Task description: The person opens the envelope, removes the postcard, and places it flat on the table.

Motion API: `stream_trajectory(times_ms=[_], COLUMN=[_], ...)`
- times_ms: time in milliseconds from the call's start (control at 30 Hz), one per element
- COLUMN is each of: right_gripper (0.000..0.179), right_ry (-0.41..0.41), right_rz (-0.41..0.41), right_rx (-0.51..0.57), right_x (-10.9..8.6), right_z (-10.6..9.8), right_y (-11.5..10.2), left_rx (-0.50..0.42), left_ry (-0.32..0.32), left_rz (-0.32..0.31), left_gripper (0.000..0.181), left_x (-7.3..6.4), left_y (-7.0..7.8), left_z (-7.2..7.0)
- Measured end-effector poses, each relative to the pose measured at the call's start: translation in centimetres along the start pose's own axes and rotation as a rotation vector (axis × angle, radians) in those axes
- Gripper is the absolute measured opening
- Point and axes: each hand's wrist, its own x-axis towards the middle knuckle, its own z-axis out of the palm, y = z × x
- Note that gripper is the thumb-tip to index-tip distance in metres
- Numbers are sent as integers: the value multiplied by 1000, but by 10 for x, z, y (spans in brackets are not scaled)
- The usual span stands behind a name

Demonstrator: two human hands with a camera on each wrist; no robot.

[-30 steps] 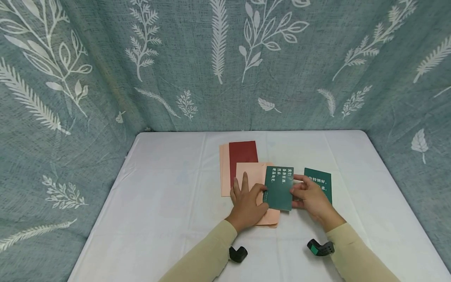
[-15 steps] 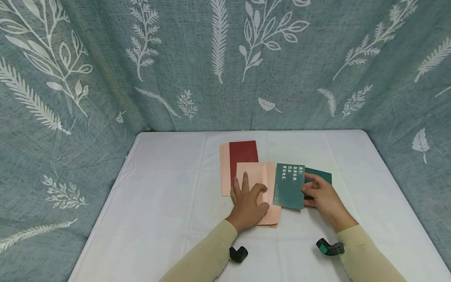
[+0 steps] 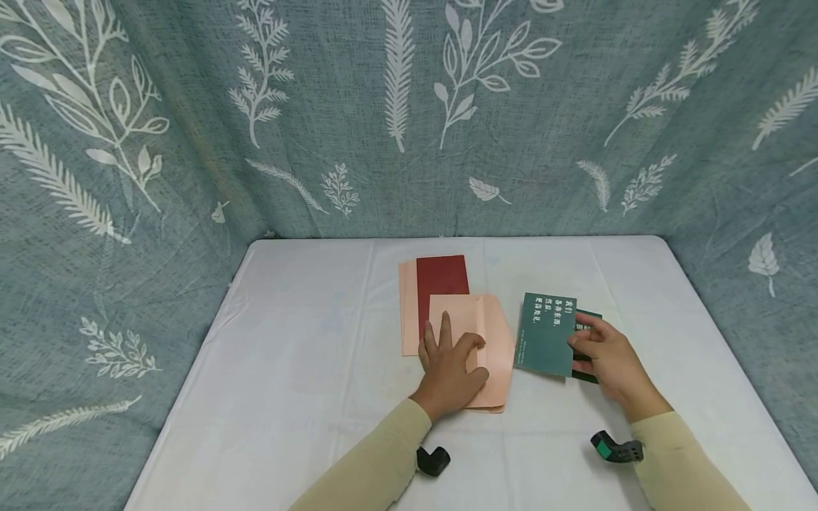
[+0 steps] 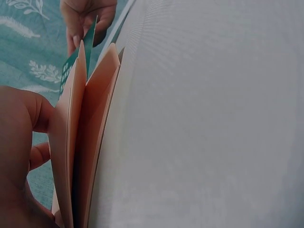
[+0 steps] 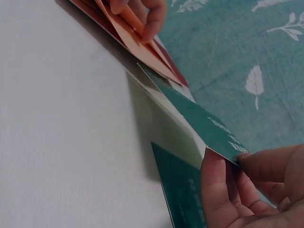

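Note:
In the head view my left hand (image 3: 450,372) rests with fingers spread on a peach envelope (image 3: 500,341) whose flap points right. The left wrist view shows the envelope mouth (image 4: 90,102) gaping. My right hand (image 3: 615,363) pinches the right edge of a green card (image 3: 544,333) with white printed characters. That card is held above the table, its left edge close to the flap. Beneath it lies a second green card (image 5: 175,190), mostly covered in the head view.
Behind the envelope lie a dark red rectangular piece (image 3: 442,275) and more peach envelopes (image 3: 407,305), partly overlapped. A white cloth covers the table (image 3: 307,355). A blue-green leaf-patterned curtain (image 3: 358,128) stands behind and on both sides.
My right hand has carried the green card to the right, away from the envelope and over the second card. The left hand has stayed in place on the envelope.

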Motion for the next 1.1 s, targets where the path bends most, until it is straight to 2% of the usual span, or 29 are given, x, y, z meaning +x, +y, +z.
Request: stream_trajectory(times_ms=[633, 900, 1100], right_gripper=[65, 67, 66], right_ry=[40, 41, 87], right_rz=[54, 70, 100], right_rx=[-37, -39, -74], right_x=[-5, -6, -7], right_z=[-30, -32, -33], right_y=[7, 9, 7], left_rx=[-7, -10, 1], left_ry=[-6, -9, -8], left_rz=[-1, 1, -3], left_gripper=[39, 38, 40], left_x=[0, -1, 0], left_y=[0, 0, 0], left_z=[0, -1, 0])
